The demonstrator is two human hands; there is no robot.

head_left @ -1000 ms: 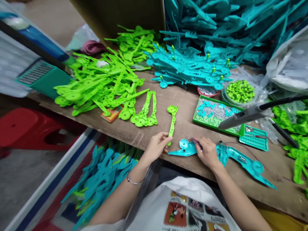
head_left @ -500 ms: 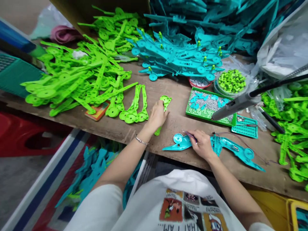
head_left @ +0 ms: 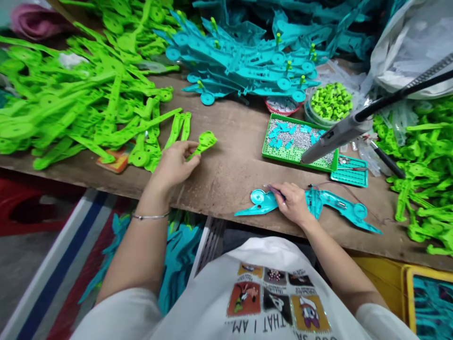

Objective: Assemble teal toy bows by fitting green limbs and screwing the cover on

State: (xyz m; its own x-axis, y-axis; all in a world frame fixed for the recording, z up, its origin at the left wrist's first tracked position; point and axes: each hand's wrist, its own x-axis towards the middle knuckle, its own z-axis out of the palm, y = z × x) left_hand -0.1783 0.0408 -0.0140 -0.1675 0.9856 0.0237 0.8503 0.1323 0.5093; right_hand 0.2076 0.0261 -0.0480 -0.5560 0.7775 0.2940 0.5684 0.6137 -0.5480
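My left hand [head_left: 179, 163] is closed around a bright green plastic arm [head_left: 207, 140], whose round end points away to the right. Beside it, two slim green arms [head_left: 180, 126] lie partly hidden behind my hand. Lower right, my right hand [head_left: 292, 200] rests over a long turquoise plastic frame [head_left: 327, 198] lying flat on the bench. Pinched in its fingers is a thin purple strand-like piece [head_left: 276, 191], too small to identify. A fine dark wire [head_left: 350, 190] trails from the frame to the right.
Green arms [head_left: 71, 104] are heaped at left, turquoise frames [head_left: 244, 71] stacked behind. A green tray [head_left: 300, 163] holds small metal bits and turquoise pieces. Near it are a tub of green caps [head_left: 331, 101], a small turquoise tray [head_left: 350, 177] and a grey rod on an arm [head_left: 332, 137].
My left hand has moved left with the green arm, towards the slim arms and heap. My right hand stays at the turquoise frame. The whole view has shifted a little.
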